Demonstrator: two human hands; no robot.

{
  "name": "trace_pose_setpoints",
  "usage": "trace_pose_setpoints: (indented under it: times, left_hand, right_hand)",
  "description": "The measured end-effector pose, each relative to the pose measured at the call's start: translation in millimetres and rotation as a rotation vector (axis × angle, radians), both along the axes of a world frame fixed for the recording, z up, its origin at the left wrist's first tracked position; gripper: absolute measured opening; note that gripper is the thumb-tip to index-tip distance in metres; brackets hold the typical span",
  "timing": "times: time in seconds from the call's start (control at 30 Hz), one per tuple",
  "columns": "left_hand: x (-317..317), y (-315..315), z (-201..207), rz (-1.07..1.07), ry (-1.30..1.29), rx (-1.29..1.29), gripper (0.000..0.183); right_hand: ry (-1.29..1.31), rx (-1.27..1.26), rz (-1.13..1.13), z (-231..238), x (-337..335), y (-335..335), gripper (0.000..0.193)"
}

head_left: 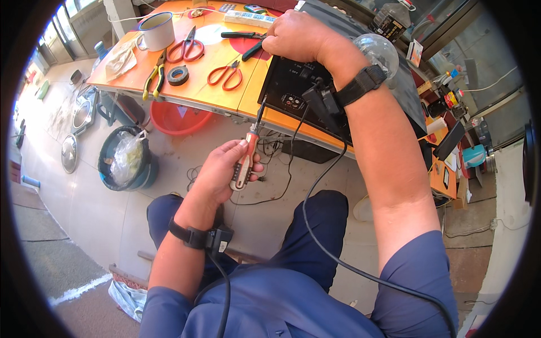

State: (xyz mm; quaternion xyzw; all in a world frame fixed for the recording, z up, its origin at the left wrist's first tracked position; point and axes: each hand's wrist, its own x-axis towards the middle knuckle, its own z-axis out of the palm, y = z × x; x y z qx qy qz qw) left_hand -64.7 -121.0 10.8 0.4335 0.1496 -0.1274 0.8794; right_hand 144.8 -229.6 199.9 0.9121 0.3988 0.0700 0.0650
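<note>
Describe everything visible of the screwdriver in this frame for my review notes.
The screwdriver has a thick red and off-white handle, apparently plastic, with a row of small dark marks along its lower part. A slim, dark, metallic-looking shaft points up and slightly right. The left hand grips the handle in front of the table. The tip appears by the near edge of the black box; whether they touch is unclear.

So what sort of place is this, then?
Likely a small repair corner, perhaps in a home: yellow-handled pliers lie on the orange table, the left hand holds a screwdriver, and a white mug stands near the pliers.
</note>
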Motion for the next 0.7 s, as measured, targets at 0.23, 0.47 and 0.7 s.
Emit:
trace_pose_setpoints:
  times: [0.23,0.47,0.7]
  left_hand:
    - [4,2,6,-0.030,-0.016,-0.024,0.030]
    - [20,-19,5,0.134,-0.141,0.328,0.021]
    - [82,-47,23,0.477,0.025,-0.024,0.015]
  right_hand:
    - [0.005,0.054,0.018,-2,2,-2,0.040]
    - [-0.048,0.158,0.096,-11,10,-4,0.037]
    - [-0.054,0.150,0.049,-10,7,-4,0.038]
